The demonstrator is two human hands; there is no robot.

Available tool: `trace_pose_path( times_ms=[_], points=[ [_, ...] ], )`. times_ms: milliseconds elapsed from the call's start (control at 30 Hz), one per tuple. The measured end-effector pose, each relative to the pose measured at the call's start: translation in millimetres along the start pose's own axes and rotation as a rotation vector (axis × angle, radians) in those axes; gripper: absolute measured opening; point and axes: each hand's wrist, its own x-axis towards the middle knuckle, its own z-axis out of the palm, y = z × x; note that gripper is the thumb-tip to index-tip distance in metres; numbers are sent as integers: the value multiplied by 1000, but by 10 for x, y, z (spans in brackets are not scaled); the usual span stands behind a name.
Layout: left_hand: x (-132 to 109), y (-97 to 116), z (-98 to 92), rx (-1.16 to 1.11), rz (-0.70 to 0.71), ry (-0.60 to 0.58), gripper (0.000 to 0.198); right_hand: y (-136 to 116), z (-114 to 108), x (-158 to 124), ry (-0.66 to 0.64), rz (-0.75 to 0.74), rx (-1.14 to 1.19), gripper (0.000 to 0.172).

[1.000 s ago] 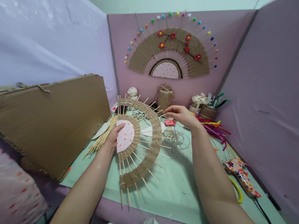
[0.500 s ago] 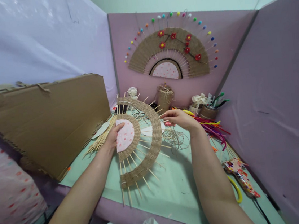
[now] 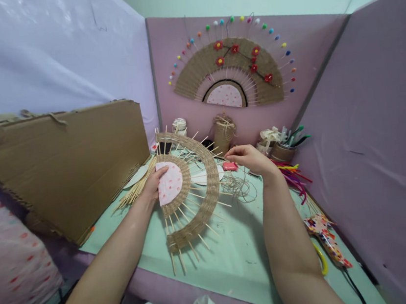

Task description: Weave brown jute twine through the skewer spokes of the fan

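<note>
My left hand (image 3: 154,183) grips a half-round woven fan (image 3: 212,180) by its flat inner edge, with the thumb on the pink dotted centre. The fan is tilted so that its curve faces right. Thin sticks radiate through two bands of brown twine weave and poke out past the outer one. Just right of the sticks' upper right tips, my right hand (image 3: 248,158) has its thumb and fingers pinched on a thin strand of twine, mostly hidden by the fingers. Loose twine (image 3: 239,188) lies in loops on the table below this hand.
A finished fan (image 3: 229,65) hangs on the back panel. Cardboard (image 3: 78,162) stands at left beside loose sticks (image 3: 137,187). A twine spool (image 3: 224,132), a cup of pens (image 3: 283,151), pipe cleaners (image 3: 295,180), a flowered glue gun (image 3: 328,240) and yellow-handled scissors (image 3: 320,258) are behind and right.
My right hand has drawn slightly to the right, away from the fan's stick tips, uncovering a red item on the table. The fan has turned slightly in my left hand.
</note>
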Motion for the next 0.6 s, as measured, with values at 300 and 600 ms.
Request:
trace_pose_path(
  times_ms=[300, 600],
  points=[
    [-33, 22, 41, -25, 21, 11, 16, -109, -22, -45, 44, -38, -91, 26],
    [-53, 52, 51, -78, -36, 12, 13, -64, 14, -37, -92, -35, 13, 24]
  ],
)
